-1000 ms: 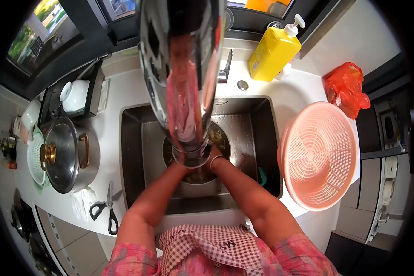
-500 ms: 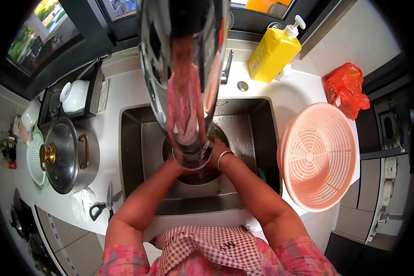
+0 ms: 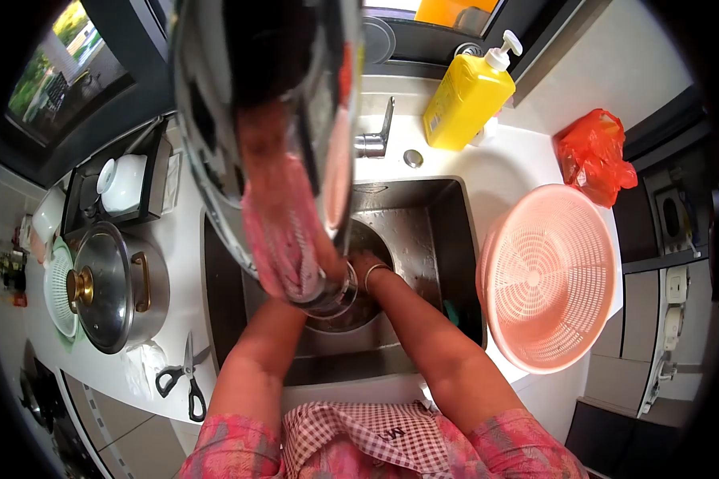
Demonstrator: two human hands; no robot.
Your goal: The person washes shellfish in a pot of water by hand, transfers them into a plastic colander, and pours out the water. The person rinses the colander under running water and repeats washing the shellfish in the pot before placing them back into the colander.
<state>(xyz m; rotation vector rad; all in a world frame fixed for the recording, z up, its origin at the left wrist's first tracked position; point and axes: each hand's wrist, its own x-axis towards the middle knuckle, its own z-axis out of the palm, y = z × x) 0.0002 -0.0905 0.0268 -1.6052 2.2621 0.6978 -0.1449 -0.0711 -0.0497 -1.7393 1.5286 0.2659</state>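
Both my arms reach down into the steel sink [image 3: 443, 231], over a round metal basin [image 3: 373, 239] in it. The large shiny tap [image 3: 264, 144] close to the camera covers much of the basin. My left forearm [image 3: 272, 339] runs in behind the tap's spout, and the left hand is hidden there. My right hand [image 3: 366, 267], with a bangle at the wrist, shows partly beside the spout at the basin. Its fingers are mostly hidden, so I cannot see what it holds, if anything.
A pink colander [image 3: 547, 279] stands right of the sink, near a red plastic bag [image 3: 599, 156] and a yellow pump bottle [image 3: 467, 100]. On the left are a lidded pot [image 3: 108, 283], scissors [image 3: 185, 379] and a rack with a white bowl [image 3: 124, 184].
The view has shifted, so the tap appears farther left and its handle shows more fully. Both hands stay down at the basin, the left one hidden behind the spout.
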